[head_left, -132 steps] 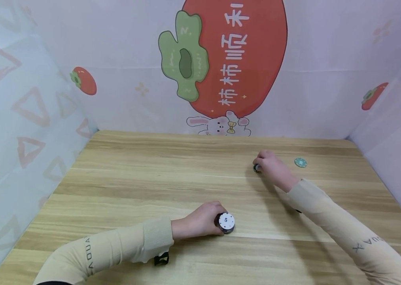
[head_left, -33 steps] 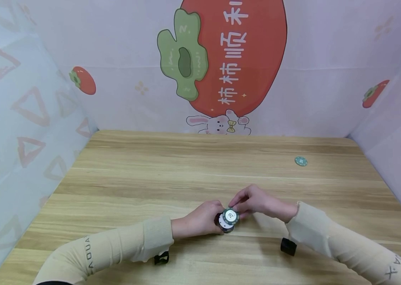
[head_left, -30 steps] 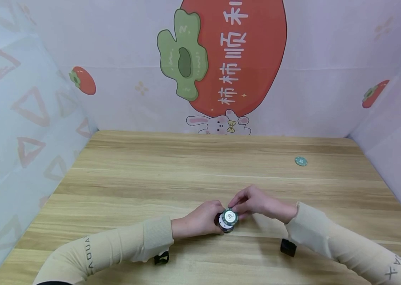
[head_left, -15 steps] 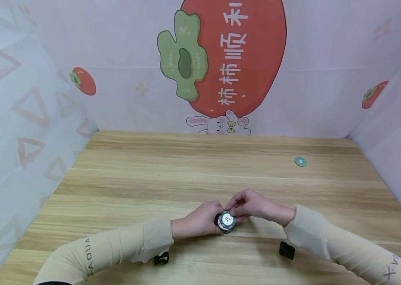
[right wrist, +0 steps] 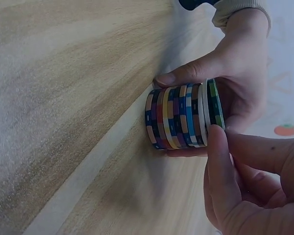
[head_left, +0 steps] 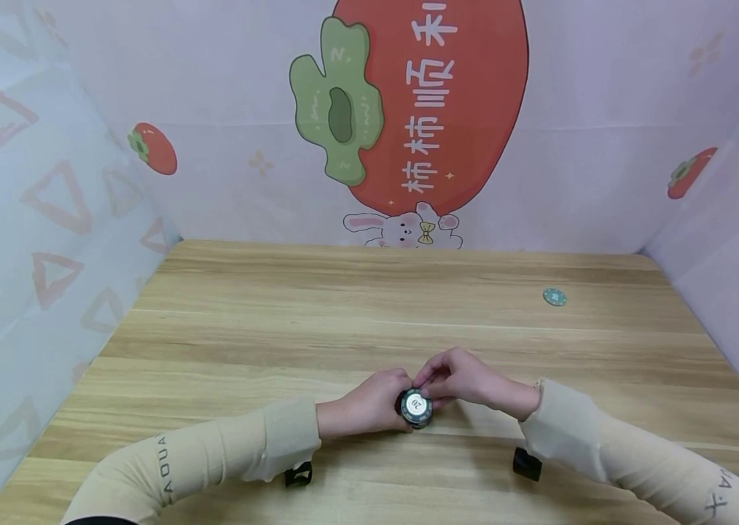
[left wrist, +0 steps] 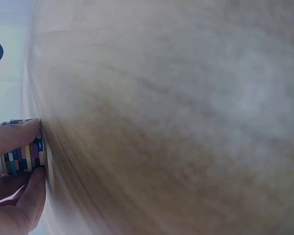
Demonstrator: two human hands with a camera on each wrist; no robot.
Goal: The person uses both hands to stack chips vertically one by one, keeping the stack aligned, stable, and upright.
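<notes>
My left hand (head_left: pixel 369 403) is wrapped round a tall stack of poker chips standing on the table. In the right wrist view the stack (right wrist: pixel 174 117) shows bands of several colours, with a white chip (right wrist: pixel 202 115) near its top. A green poker chip (head_left: pixel 417 408) marked 20 lies over the white one, slightly tilted, a thin gap showing between them. Thumb and fingers of my right hand (head_left: pixel 464 379) pinch this green chip at its edge. The left wrist view shows the stack (left wrist: pixel 27 159) between the left thumb and fingers.
Another green chip (head_left: pixel 554 297) lies flat at the back right of the wooden table (head_left: pixel 291 306). Patterned cloth walls (head_left: pixel 225 87) close off the back and both sides. A black strap (head_left: pixel 298 475) hangs under the left cuff, another (head_left: pixel 528 464) under the right.
My right hand has come from the back right to the stack with the green chip. The chip has slid toward me until it covers the white one. The left hand has stayed put.
</notes>
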